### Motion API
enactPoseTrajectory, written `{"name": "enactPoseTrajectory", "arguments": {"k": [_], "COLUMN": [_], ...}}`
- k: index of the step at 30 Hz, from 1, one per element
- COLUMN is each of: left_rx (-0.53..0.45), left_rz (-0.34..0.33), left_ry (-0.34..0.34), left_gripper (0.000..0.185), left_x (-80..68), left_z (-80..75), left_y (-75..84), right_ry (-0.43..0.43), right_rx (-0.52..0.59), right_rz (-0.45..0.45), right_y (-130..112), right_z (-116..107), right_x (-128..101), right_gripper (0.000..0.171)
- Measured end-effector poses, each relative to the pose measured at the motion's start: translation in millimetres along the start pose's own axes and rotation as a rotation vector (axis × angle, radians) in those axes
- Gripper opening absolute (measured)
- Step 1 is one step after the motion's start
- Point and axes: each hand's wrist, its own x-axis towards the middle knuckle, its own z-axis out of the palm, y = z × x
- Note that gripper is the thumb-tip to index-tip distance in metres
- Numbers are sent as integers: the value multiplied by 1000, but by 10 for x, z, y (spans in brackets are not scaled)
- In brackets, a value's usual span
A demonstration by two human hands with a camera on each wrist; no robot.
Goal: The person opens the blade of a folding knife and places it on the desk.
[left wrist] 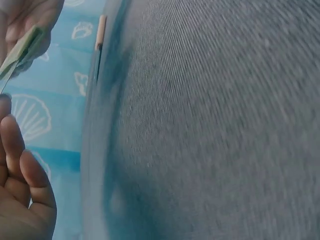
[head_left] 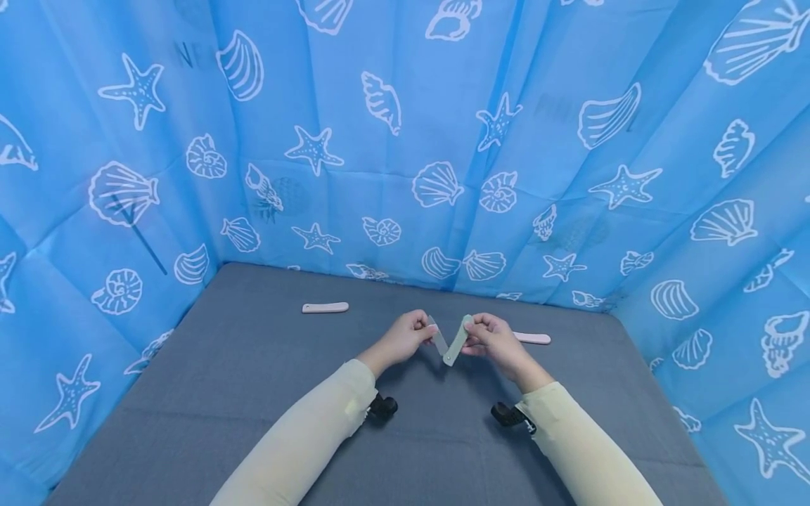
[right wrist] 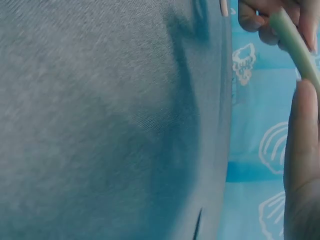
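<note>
A folding knife with a light green handle (head_left: 460, 337) hangs over the table, half unfolded in a V with its pivot at the bottom. My left hand (head_left: 403, 339) pinches the grey blade (head_left: 440, 344) near its upper end. On the other side, my right hand (head_left: 500, 346) grips the handle between thumb and fingers. The left wrist view catches the thin blade edge (left wrist: 8, 79) running from the handle (left wrist: 22, 47) toward my left fingertips. In the right wrist view the handle (right wrist: 295, 45) slants past my right thumb (right wrist: 304, 112).
A pink folded knife (head_left: 325, 308) lies on the grey table (head_left: 253, 365) at the back left. Another pink handle (head_left: 534, 339) lies behind my right hand, partly covered by it. Blue shell-print curtains (head_left: 405, 140) surround the table's back and sides.
</note>
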Motion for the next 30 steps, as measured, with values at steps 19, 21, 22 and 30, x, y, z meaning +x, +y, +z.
{"name": "enactPoseTrajectory", "arguments": {"k": [19, 21, 22, 30], "left_rx": [-79, -50, -38, -44], "left_rz": [-47, -49, -50, -48], "left_ry": [-110, -118, -118, -106], "left_gripper": [13, 15, 17, 19], "left_x": [-48, -59, -64, -75], "left_z": [-206, -232, -243, -270], "left_y": [-47, -43, -37, -46], "right_ry": [-260, -279, -282, -266], "right_rx": [-41, -63, -64, -34], "right_rz": [146, 144, 142, 74], "right_y": [52, 56, 56, 58], "right_z": [-306, -305, -304, -292], "right_x": [-108, -109, -107, -95], "right_gripper": [28, 30, 29, 23]}}
